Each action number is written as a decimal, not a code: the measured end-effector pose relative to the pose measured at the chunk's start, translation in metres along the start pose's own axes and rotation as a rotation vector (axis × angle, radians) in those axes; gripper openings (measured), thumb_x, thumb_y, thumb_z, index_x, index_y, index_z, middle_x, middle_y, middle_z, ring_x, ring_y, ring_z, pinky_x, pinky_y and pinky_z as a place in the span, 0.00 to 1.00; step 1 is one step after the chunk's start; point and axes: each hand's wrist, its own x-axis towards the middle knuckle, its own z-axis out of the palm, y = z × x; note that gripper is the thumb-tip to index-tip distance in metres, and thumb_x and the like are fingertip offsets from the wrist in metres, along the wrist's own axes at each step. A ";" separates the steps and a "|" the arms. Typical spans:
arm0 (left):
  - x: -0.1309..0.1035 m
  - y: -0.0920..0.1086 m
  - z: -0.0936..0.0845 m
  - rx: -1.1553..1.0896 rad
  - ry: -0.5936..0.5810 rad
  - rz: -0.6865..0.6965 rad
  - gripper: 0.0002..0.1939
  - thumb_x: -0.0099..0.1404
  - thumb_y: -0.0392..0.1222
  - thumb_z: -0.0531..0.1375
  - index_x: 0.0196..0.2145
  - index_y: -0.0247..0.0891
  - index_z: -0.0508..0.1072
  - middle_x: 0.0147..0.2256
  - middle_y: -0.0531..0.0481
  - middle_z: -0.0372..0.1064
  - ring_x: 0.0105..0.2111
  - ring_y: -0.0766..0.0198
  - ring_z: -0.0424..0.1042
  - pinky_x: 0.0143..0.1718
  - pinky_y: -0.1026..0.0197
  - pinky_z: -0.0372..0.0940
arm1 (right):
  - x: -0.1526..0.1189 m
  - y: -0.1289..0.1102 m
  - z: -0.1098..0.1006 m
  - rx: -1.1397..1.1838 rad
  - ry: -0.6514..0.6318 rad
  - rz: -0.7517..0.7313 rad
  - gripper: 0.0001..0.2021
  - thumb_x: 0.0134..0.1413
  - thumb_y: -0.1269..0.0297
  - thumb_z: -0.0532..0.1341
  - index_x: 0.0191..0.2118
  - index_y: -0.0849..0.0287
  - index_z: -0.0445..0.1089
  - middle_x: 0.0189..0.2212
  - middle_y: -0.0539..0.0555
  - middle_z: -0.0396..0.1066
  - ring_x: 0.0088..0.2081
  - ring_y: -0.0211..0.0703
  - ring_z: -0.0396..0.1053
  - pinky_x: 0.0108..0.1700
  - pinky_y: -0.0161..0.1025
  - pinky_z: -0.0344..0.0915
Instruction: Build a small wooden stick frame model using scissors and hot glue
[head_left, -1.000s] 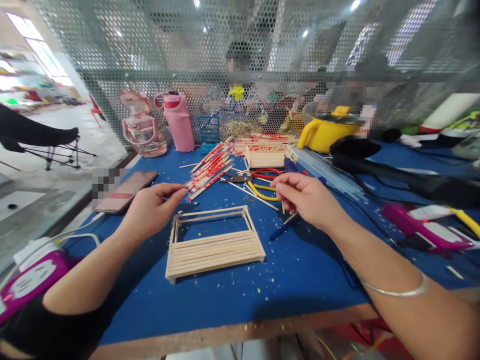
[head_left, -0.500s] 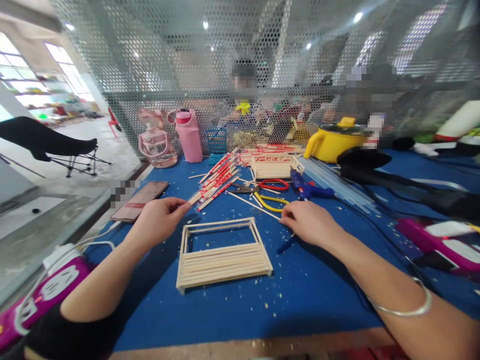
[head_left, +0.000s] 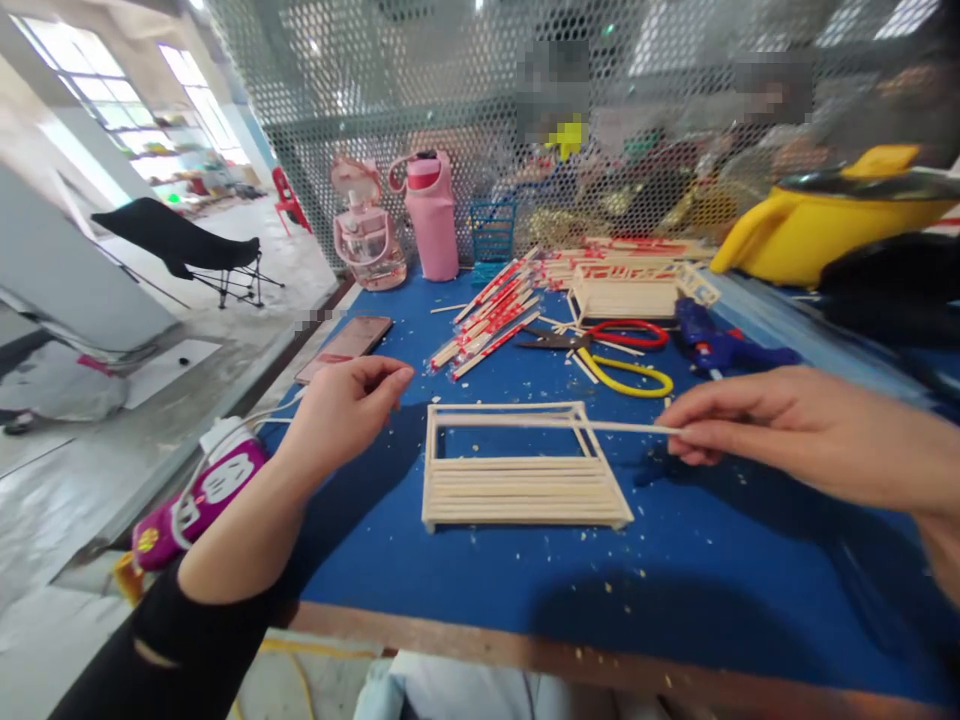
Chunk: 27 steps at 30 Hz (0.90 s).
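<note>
Between my hands, a rectangular frame of thin wooden sticks (head_left: 525, 490) lies on the blue table, its near half covered by sticks set side by side. My right hand (head_left: 720, 425) pinches one end of a long wooden stick (head_left: 622, 427), which stretches leftward over the far part of the frame. Left of the frame's far corner, my left hand (head_left: 367, 395) hovers with thumb and fingers pressed together; whatever might be between them is too small to make out. Scissors (head_left: 630, 340) with one red and one yellow handle lie behind the frame, beside a blue glue gun (head_left: 720, 345).
Red-and-white stick packets (head_left: 495, 320) and another stick structure (head_left: 630, 298) lie farther back. A phone (head_left: 352, 340), pink bottle (head_left: 431, 220), clear bottle (head_left: 367, 240) and purple power strip (head_left: 202, 490) are at left. A yellow pot (head_left: 810, 225) stands at right, before a mesh screen (head_left: 465, 120).
My right hand has lifted the stick off the table and brought it over the frame. My left hand has moved away from the packets. The camera view has shifted.
</note>
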 end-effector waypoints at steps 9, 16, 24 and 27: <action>-0.003 0.005 0.007 -0.068 -0.069 0.077 0.18 0.61 0.53 0.56 0.34 0.35 0.76 0.19 0.52 0.68 0.18 0.67 0.65 0.20 0.67 0.57 | 0.012 0.015 0.005 -0.220 -0.026 -0.005 0.23 0.45 0.39 0.57 0.35 0.51 0.76 0.30 0.56 0.77 0.30 0.48 0.74 0.34 0.42 0.69; -0.003 0.002 0.010 -0.054 -0.101 0.079 0.19 0.61 0.54 0.55 0.34 0.36 0.77 0.19 0.53 0.68 0.19 0.67 0.64 0.20 0.67 0.56 | 0.011 0.005 0.010 -0.239 -0.109 -0.006 0.21 0.50 0.44 0.55 0.35 0.55 0.76 0.28 0.54 0.76 0.29 0.46 0.72 0.33 0.40 0.67; -0.005 0.008 0.009 0.046 -0.113 0.072 0.19 0.61 0.55 0.55 0.35 0.38 0.77 0.18 0.54 0.68 0.18 0.67 0.64 0.20 0.67 0.55 | 0.009 0.000 0.011 -0.201 -0.155 -0.081 0.15 0.54 0.54 0.57 0.35 0.59 0.75 0.25 0.52 0.75 0.28 0.40 0.71 0.31 0.35 0.64; -0.005 0.008 0.008 0.045 -0.119 0.072 0.20 0.62 0.56 0.55 0.35 0.39 0.77 0.19 0.54 0.69 0.19 0.67 0.64 0.21 0.66 0.55 | 0.008 0.000 0.011 -0.194 -0.150 -0.082 0.14 0.54 0.55 0.57 0.34 0.59 0.75 0.24 0.51 0.74 0.27 0.39 0.70 0.31 0.35 0.63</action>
